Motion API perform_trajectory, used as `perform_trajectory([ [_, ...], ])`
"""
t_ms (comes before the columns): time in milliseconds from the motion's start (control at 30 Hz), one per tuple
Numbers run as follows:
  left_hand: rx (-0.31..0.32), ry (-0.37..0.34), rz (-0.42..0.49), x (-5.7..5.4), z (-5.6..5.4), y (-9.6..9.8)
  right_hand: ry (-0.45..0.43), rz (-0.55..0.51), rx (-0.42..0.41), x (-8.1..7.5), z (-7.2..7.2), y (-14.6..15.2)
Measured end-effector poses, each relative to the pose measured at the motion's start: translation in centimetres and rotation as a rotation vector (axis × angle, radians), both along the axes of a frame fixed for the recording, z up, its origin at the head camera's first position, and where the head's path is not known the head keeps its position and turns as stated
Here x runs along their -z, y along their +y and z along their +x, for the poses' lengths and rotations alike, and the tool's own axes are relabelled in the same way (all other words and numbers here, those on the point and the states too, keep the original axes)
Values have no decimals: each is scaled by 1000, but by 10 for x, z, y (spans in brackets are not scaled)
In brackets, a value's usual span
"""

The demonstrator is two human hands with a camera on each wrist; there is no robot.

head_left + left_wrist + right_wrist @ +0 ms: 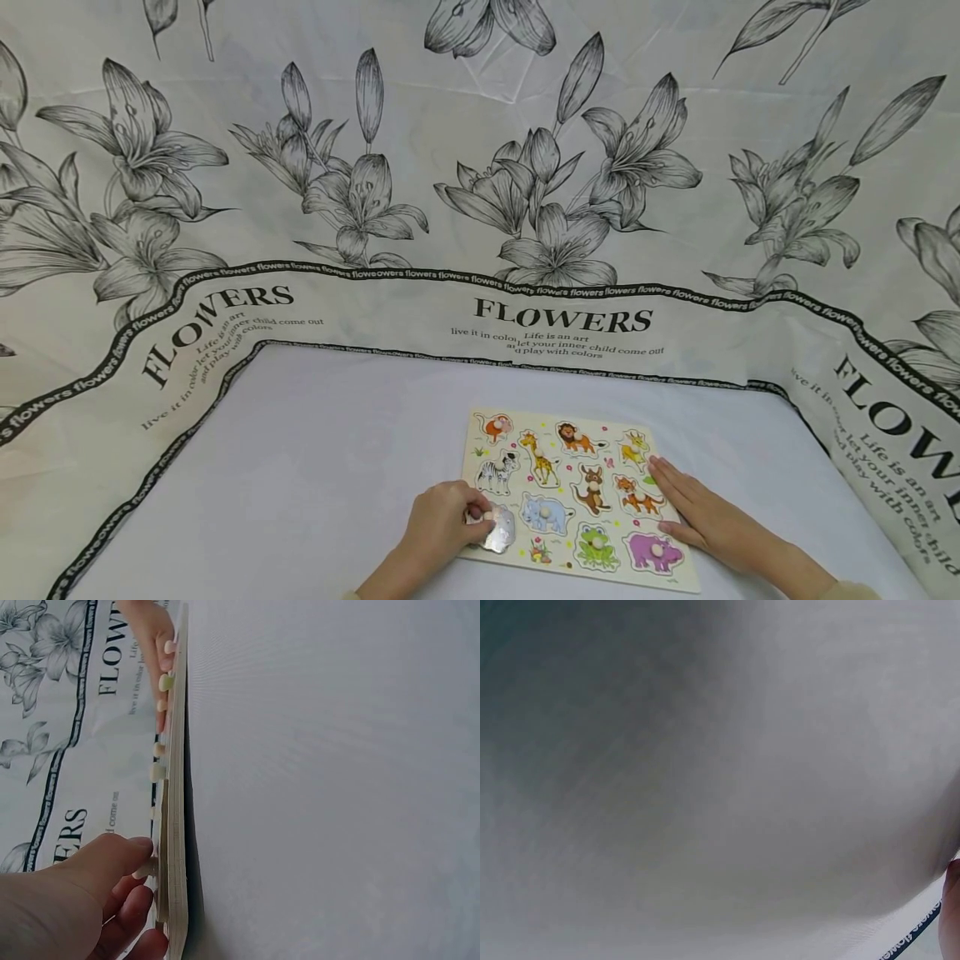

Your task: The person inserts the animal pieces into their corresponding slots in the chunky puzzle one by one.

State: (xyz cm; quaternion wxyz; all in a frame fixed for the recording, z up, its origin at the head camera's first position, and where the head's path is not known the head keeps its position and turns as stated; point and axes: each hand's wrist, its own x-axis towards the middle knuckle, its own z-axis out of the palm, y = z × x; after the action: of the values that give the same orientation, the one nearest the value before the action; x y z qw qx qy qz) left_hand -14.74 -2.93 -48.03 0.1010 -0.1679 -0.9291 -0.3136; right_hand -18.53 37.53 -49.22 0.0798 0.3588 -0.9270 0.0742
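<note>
A wooden animal puzzle board (525, 554) lies on the white tablecloth, its pieces fitted with small round knobs. At its lower left corner my left hand (442, 521) pinches the knob (144, 868) of a puzzle piece between thumb and fingertip. Below those fingers shows a shiny silver shape (501, 533); glare hides any picture on it. Edge-on in the left wrist view, the pinched piece sits close over the board. My right hand (708, 512) rests along the board's right edge with straight fingers, near the tiger piece (637, 496) and the purple hippo piece (654, 552).
Other pieces sit in the board, among them a zebra (497, 473), a giraffe (536, 454), a frog (596, 550) and a blue elephant (558, 518). Behind the white tablecloth (322, 450) stands a flower-printed cloth (390, 317). The right wrist view is mostly blurred fabric.
</note>
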Motion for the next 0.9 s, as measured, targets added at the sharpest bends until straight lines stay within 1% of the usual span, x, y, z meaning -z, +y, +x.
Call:
perform_trajectory([
  [133, 0, 6, -21, 0, 1, -1, 0, -2, -1, 1, 0, 0],
  [400, -1, -39, -2, 1, 0, -1, -14, -8, 9, -1, 0, 0],
  [700, 1, -50, -1, 1, 0, 0, -19, -5, 8, -2, 0, -1],
  [767, 1, -41, -7, 1, 0, -1, -15, -4, 7, -2, 1, -1],
  [900, -2, 2, -51, -1, 1, -2, -11, -8, 3, -2, 1, -1],
])
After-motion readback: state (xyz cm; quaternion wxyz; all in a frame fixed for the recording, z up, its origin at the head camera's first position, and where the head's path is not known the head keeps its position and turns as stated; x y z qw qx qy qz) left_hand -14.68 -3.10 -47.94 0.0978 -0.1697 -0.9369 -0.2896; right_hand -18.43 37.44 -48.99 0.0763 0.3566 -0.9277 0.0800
